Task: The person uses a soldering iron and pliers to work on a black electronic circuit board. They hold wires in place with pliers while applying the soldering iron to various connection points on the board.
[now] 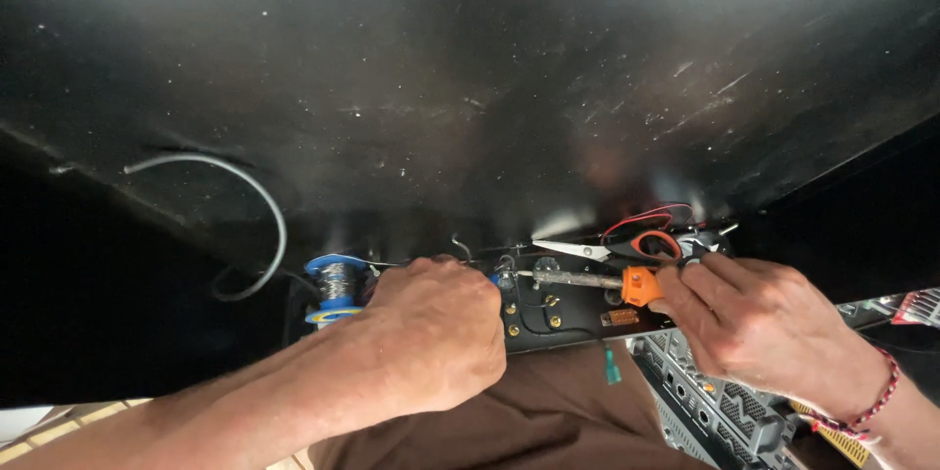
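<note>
Two hands work at a black panel (563, 308) on the lap: the right hand (754, 318) has its fingers closed around the orange-collared soldering iron (597, 280), which lies nearly level, tip pointing left toward the left hand (436, 328). That hand is curled shut just beside the tip; whether it holds anything cannot be told. A blue solder spool (335, 286) stands left, orange-handled scissors (617, 248) lie behind.

Both forearms are bare, the right wrist wears a red-and-white braided cord bracelet (874, 399), and the trousers (548, 411) are brown.
</note>
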